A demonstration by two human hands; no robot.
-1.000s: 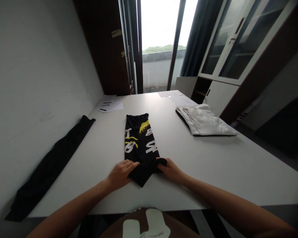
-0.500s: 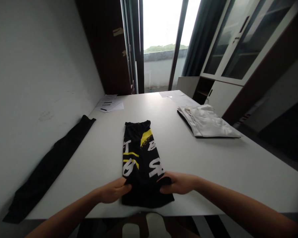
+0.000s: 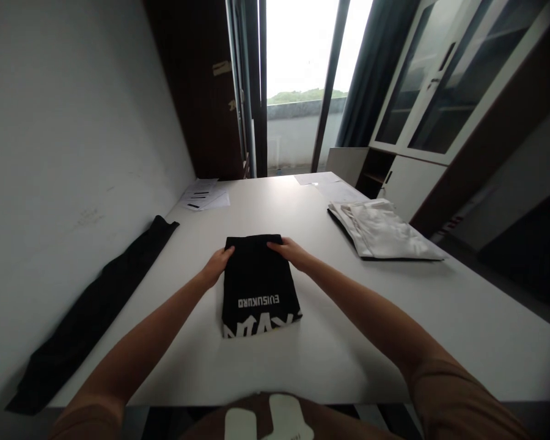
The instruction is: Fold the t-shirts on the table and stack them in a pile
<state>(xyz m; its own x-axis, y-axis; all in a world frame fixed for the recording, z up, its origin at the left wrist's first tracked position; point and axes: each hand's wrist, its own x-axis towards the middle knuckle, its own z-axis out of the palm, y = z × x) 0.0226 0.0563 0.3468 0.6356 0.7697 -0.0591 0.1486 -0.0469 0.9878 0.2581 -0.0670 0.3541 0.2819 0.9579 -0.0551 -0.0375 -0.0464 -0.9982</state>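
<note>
A black printed garment [image 3: 259,275] lies folded into a compact rectangle on the white table [image 3: 321,366]. White lettering runs across its near part, with bigger white shapes along the near edge. My left hand [image 3: 217,264] pinches its far left corner, thumb on top and the other fingers mostly hidden. At the far right corner, my right hand [image 3: 291,250] grips the cloth the same way, thumb lying over the top. Whether the garment is a shirt or shorts, I cannot tell.
A long black piece of cloth [image 3: 101,299] lies along the wall at the left. Folded white cloth [image 3: 389,232] rests at the right, with something dark under it. Papers [image 3: 206,195] lie at the far left, and more sheets [image 3: 339,186] near the far right edge.
Both hands have moved from the garment's near end to its far end, carrying the near part over. The garment is now folded shorter, and its yellow print is mostly covered.
</note>
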